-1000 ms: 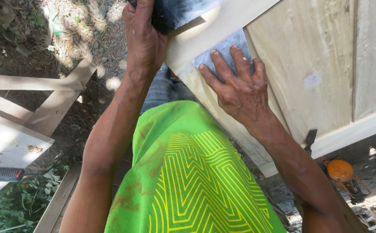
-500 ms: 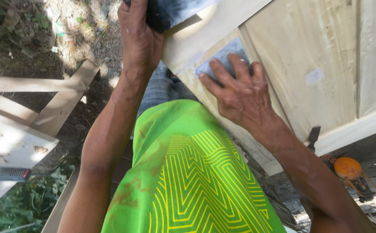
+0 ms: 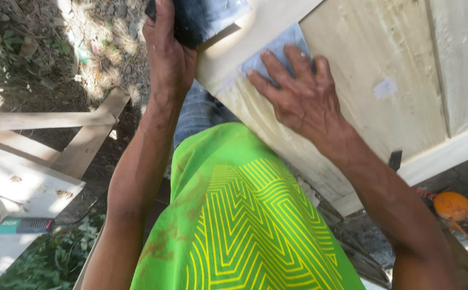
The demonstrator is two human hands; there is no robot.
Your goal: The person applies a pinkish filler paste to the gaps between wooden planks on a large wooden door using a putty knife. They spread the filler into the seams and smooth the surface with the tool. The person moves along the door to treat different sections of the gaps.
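Note:
My left hand (image 3: 169, 53) grips a dark sanding block (image 3: 202, 19) at the top edge of the view, held against the frame of a pale wooden door panel (image 3: 373, 59). My right hand (image 3: 301, 94) lies flat with fingers spread on a grey-blue sheet of sandpaper (image 3: 277, 51), pressing it onto the door's wood. My green shirt with yellow zigzag lines (image 3: 239, 215) fills the bottom middle.
A white board (image 3: 27, 185) on a wooden frame (image 3: 86, 139) stands at left, with a teal power tool (image 3: 13, 225) on it. An orange tool (image 3: 451, 207) lies on the ground at right. Dirt, stones and plants lie behind and below.
My right hand has slid the sandpaper slightly up and left along the door. My left hand with the block stays at the top edge.

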